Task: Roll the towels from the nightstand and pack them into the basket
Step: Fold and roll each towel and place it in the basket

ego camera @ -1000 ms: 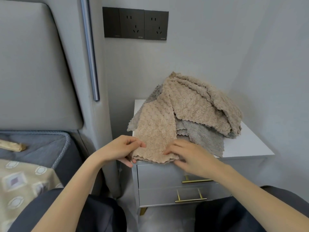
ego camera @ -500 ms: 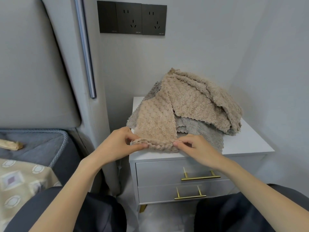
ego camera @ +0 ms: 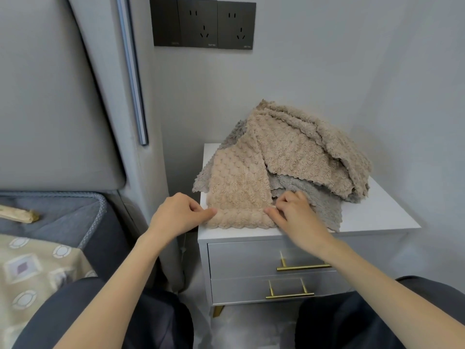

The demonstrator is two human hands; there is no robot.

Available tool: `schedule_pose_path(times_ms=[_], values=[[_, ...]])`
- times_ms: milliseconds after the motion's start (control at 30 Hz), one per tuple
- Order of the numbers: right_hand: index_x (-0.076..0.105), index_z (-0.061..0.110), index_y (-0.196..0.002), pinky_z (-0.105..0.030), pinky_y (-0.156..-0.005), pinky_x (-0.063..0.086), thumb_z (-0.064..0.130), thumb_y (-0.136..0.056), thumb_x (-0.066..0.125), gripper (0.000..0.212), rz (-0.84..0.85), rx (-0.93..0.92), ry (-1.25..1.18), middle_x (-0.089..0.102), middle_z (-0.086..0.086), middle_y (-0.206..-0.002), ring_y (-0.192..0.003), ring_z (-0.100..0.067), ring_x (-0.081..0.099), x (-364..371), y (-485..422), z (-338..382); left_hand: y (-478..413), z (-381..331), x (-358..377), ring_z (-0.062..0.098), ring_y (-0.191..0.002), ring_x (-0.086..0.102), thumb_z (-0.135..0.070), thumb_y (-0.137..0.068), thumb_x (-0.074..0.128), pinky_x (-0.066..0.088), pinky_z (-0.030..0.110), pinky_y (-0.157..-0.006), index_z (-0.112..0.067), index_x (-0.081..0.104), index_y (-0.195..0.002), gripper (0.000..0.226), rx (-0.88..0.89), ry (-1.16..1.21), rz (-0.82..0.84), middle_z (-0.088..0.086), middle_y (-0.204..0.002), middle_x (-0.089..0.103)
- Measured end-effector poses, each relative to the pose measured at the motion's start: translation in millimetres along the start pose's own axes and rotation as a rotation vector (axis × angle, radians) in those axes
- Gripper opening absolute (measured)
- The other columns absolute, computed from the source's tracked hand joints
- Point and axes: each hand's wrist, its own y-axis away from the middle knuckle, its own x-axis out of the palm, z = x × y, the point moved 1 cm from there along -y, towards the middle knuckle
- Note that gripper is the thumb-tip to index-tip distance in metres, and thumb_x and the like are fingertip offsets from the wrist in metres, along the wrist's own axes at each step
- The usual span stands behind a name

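**As the beige towel curls at the nightstand's front edge**

While we look down over our knees, the white, flat-topped nightstand (ego camera: 377,217) carries a loose heap of plush towels. The beige towel (ego camera: 239,182) nearest the nightstand's front has a bubbly, scale-like pile and a scalloped hem. It drapes down from the heap as a long strip, and its near end is turned over into a low, soft roll lying along the front edge. Behind it on the nightstand's top, a grey towel (ego camera: 319,197) of the same fleecy weave spreads flat toward the front right. A second beige towel (ego camera: 314,147) is crumpled in thick folds over it, toward the back.

Our left hand (ego camera: 176,215) sits at the nightstand's front left corner, knuckles up and fingers curled. Its thumb and forefinger pinch the left end of the roll. Our right hand (ego camera: 294,215) rests on the top at the roll's right end, with fingers bent and tips pressed into the fold, gripping the cloth. Both forearms reach in from below, bare.

Below the top, two smooth grey drawers (ego camera: 246,255) carry slim brass bar handles (ego camera: 302,267). Above the nightstand, a dark socket panel (ego camera: 203,22) is set in the wall.
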Motion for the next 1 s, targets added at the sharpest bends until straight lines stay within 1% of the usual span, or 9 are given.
schedule_pose_path(times_ms=[133,233,267,367,500,633,767,867,1000], values=[[0.057,0.015,-0.078,-0.027,-0.073,0.036,0.041,-0.096,0.051,0.032,-0.118,-0.008,0.143,0.049,0.002,-0.096,-0.097,-0.013,0.035,-1,2,7,3,-3,7,0.006,-0.053,0.051,-0.052,-0.079,0.066,0.042,0.023,-0.055,-0.021,0.066,-0.059,0.037,0.012,-0.082,-0.059,-0.013,-0.05,0.054],[0.061,0.009,-0.087,-0.032,-0.07,0.045,0.012,-0.082,0.072,0.012,-0.346,-0.211,0.184,0.056,-0.003,-0.09,-0.089,-0.022,0.05,-3,5,20,11,-10,11,0.008,-0.071,0.049,-0.039,-0.08,0.067,0.045,0.027,-0.063,-0.023,0.059,-0.07,0.021,0.181,-0.127,-0.176,-0.01,-0.084,0.049],[0.064,0.007,-0.089,-0.034,-0.068,0.048,0.001,-0.076,0.075,0.017,-0.392,-0.284,0.176,0.06,-0.005,-0.089,-0.085,-0.024,0.054,-2,5,24,14,-13,13,0.009,-0.074,0.045,-0.029,-0.08,0.068,0.043,0.027,-0.064,-0.022,0.057,-0.075,0.014,0.292,-0.103,-0.218,-0.006,-0.09,0.044],[0.072,0.009,-0.095,-0.033,-0.065,0.051,-0.003,-0.078,0.073,0.02,-0.409,-0.5,0.135,0.068,-0.003,-0.094,-0.084,-0.023,0.06,6,7,33,17,-21,14,0.016,-0.079,0.045,0.0,-0.076,0.067,0.044,0.032,-0.067,-0.02,0.065,-0.078,0.02,0.562,-0.143,-0.259,-0.003,-0.092,0.049],[0.075,0.011,-0.101,-0.028,-0.07,0.052,0.002,-0.081,0.067,0.023,-0.319,-0.727,0.233,0.073,0.002,-0.101,-0.082,-0.02,0.067,10,8,28,21,-23,20,0.02,-0.078,0.055,0.01,-0.074,0.066,0.049,0.04,-0.067,-0.021,0.074,-0.074,0.032,0.645,-0.179,-0.24,-0.007,-0.082,0.065],[0.074,0.01,-0.107,-0.035,-0.08,0.057,0.004,-0.064,0.081,0.045,-0.195,-0.667,0.257,0.073,0.001,-0.106,-0.095,-0.022,0.069,8,11,18,22,-17,21,0.01,-0.097,0.058,-0.007,-0.084,0.062,0.05,0.033,-0.08,-0.027,0.076,-0.089,0.025,0.54,-0.197,-0.183,-0.016,-0.094,0.068],[0.071,0.014,-0.114,-0.042,-0.093,0.052,0.02,-0.077,0.073,0.037,-0.132,-0.534,0.258,0.071,0.002,-0.113,-0.112,-0.022,0.063,-4,14,5,26,-15,17,0.004,-0.091,0.059,-0.025,-0.082,0.063,0.051,0.031,-0.08,-0.028,0.075,-0.093,0.016,0.514,-0.174,-0.159,-0.018,-0.094,0.065],[0.062,0.017,-0.128,-0.04,-0.102,0.042,0.04,-0.095,0.049,0.042,-0.046,-0.496,0.328,0.064,0.006,-0.126,-0.124,-0.021,0.054,-10,14,-1,27,-14,16,0.002,-0.091,0.055,-0.035,-0.081,0.064,0.05,0.029,-0.081,-0.029,0.07,-0.098,0.019,0.518,-0.198,-0.125,-0.019,-0.097,0.059],[0.025,0.028,-0.151,-0.038,-0.111,0.029,0.051,-0.098,0.017,0.059,0.077,-0.376,0.251,0.036,0.013,-0.151,-0.142,-0.017,0.023,-3,17,-8,24,-14,15,0.005,-0.09,0.055,-0.024,-0.08,0.065,0.048,0.025,-0.082,-0.023,0.068,-0.099,0.019,0.541,-0.189,-0.103,-0.016,-0.097,0.06]])
